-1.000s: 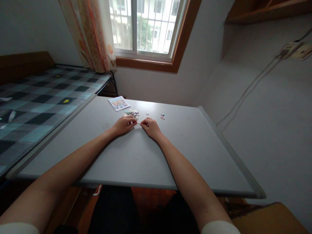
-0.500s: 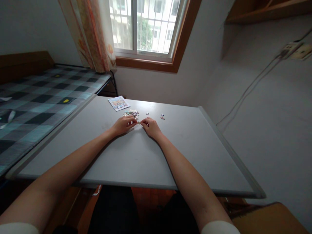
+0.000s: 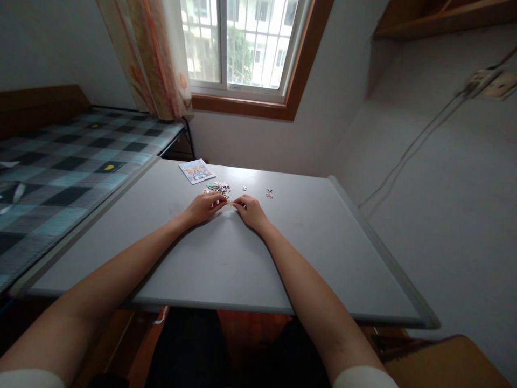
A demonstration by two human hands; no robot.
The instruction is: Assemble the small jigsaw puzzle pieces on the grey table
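Fingertips of the left hand (image 3: 205,207) and right hand (image 3: 249,210) are pinched together on a tiny puzzle piece (image 3: 230,203) held between them, just over the table (image 3: 226,258); can't tell if it's 1 piece or 2 joined, way too small from here. Main worry imo is that pinch: there's barely any edge to grip, so a slightly uneven push or twist could pop it loose or bend a tab. Next worry is the left hand's knuckles, which sit right up against the near side of the pile (image 3: 218,188), so a nudge forward could scatter stuff. The right hand has a bit more slack, but a single loose piece (image 3: 244,188) lies just past it, and a little cluster (image 3: 269,193) sits off to the right, so a careless sweep that way could drag those around. Toward the body and far right there's loads of tabletop to move over, with the table edges well apart from the hands. Tightest spot is up top: the picture card (image 3: 197,171) lies behind the pile, near the far edge. The checked bed (image 3: 100,140) runs along the left side.
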